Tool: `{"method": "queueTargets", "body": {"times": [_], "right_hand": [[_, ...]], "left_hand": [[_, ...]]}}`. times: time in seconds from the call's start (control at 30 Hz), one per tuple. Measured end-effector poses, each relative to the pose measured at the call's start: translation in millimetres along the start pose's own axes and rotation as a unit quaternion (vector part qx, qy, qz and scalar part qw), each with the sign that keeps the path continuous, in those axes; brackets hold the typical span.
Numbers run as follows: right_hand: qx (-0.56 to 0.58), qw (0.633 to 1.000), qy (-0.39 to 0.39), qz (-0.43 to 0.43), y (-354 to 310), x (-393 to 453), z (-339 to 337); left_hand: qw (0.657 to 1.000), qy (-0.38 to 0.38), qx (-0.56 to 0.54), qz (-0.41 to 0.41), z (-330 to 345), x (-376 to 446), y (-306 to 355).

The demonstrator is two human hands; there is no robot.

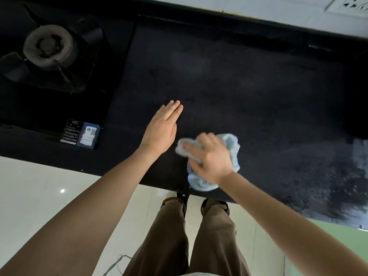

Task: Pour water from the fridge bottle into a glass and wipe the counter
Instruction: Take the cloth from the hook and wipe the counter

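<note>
A crumpled light blue cloth (232,150) lies on the black counter (249,92) near its front edge. My right hand (211,160) presses down on the cloth and grips it; hand and cloth are blurred. My left hand (161,128) rests flat on the counter just left of the cloth, palm down, fingers straight and together, holding nothing. No bottle or glass is in view.
A gas stove with a grey burner (47,45) sits at the left, with stickers (79,134) at its front corner. A white tiled wall with a socket (350,4) runs behind. My legs and the pale floor (39,196) are below.
</note>
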State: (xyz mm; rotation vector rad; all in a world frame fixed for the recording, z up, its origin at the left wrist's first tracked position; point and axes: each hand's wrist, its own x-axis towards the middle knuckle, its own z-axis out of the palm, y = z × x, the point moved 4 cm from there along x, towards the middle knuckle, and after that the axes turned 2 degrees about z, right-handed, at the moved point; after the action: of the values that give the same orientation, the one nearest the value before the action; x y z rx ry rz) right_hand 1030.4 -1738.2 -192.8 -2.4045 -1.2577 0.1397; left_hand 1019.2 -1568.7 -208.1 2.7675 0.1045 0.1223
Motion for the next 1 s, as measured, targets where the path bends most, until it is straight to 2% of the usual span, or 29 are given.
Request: {"method": "queueTargets", "body": {"times": [0.13, 0.2, 0.23, 0.3, 0.37, 0.4, 0.47, 0.57, 0.63, 0.7, 0.77, 0.83, 0.87, 0.93, 1.0], "right_hand": [[0.042, 0.979, -0.089, -0.18, -30, -48, 13], [0.043, 0.971, -0.1, -0.215, -19, -41, 8], [0.043, 0.977, -0.076, -0.194, -9, -30, 4], [0.023, 0.998, -0.005, -0.059, 19, -1, -10], [0.002, 0.995, 0.047, 0.084, 35, 19, -19], [-0.005, 0.993, 0.054, 0.101, 32, 20, -19], [-0.005, 0.999, 0.028, 0.04, 15, 8, -10], [0.028, 0.992, -0.045, -0.118, -9, -24, 4], [0.019, 0.984, -0.074, -0.162, -4, -26, 5], [0.004, 0.994, -0.046, -0.1, 17, -6, -3], [-0.016, 0.998, 0.024, 0.06, 52, 26, -21], [-0.031, 0.972, 0.077, 0.218, 78, 50, -36], [-0.037, 0.96, 0.097, 0.26, 81, 57, -39], [-0.044, 0.965, 0.091, 0.243, 70, 56, -34], [-0.04, 0.99, 0.041, 0.126, 42, 38, -23]], "left_hand": [[1.0, -0.003, 0.006, -0.002, -1, -1, 0], [1.0, -0.003, 0.005, 0.0, -2, -1, 1], [1.0, -0.002, 0.003, 0.002, -2, 0, 1], [1.0, -0.003, 0.0, 0.003, -2, 0, 1], [1.0, -0.005, 0.001, 0.004, -2, -1, 1], [1.0, -0.006, 0.001, 0.004, -2, -1, 1], [1.0, -0.009, 0.002, 0.005, -1, -1, 0], [1.0, -0.007, 0.002, 0.001, -1, -1, 1], [1.0, -0.007, -0.001, 0.003, -1, -2, 1], [1.0, -0.005, -0.002, 0.008, -2, -2, 1], [1.0, -0.005, -0.002, 0.009, -1, -1, 0], [1.0, -0.001, -0.003, 0.009, -1, -1, 0], [1.0, 0.003, -0.005, 0.011, -1, -1, 0], [1.0, 0.003, -0.01, 0.01, 0, -1, 0], [1.0, -0.002, -0.009, 0.0, -1, 0, -1]]}}
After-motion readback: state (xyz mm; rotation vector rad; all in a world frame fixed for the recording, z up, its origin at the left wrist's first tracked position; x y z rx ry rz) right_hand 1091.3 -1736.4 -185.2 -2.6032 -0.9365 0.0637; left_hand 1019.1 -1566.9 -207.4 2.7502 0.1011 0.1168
